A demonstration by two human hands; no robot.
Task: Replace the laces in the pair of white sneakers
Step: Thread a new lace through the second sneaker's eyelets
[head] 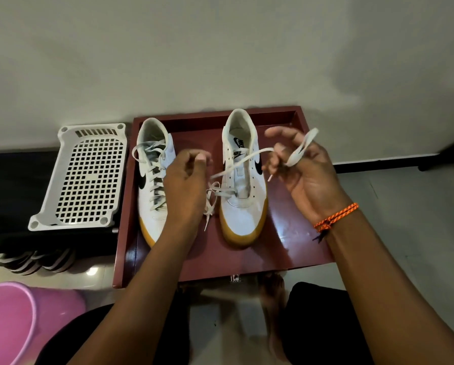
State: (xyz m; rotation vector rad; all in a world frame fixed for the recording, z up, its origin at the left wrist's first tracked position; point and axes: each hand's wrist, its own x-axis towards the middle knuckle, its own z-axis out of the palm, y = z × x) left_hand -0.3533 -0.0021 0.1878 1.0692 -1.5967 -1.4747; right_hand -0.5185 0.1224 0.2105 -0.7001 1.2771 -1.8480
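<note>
Two white sneakers stand on a dark red tray [286, 227]. The right hand [303, 169] has its grip pinched on the lace [246, 160] of the right sneaker [243, 214]. The left hand [187, 180], fingers curled with nothing clearly held, screens the laced left sneaker [152, 175]. At nine o'clock lies a white perforated basket [83, 180]; at seven, a pink tub [15, 312].

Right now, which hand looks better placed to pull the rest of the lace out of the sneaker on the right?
The right hand, I'd judge: it already holds the loose white flat lace of the right-side white gum-soled sneaker. The left hand is curled between the shoes; what it holds is unclear.
</note>
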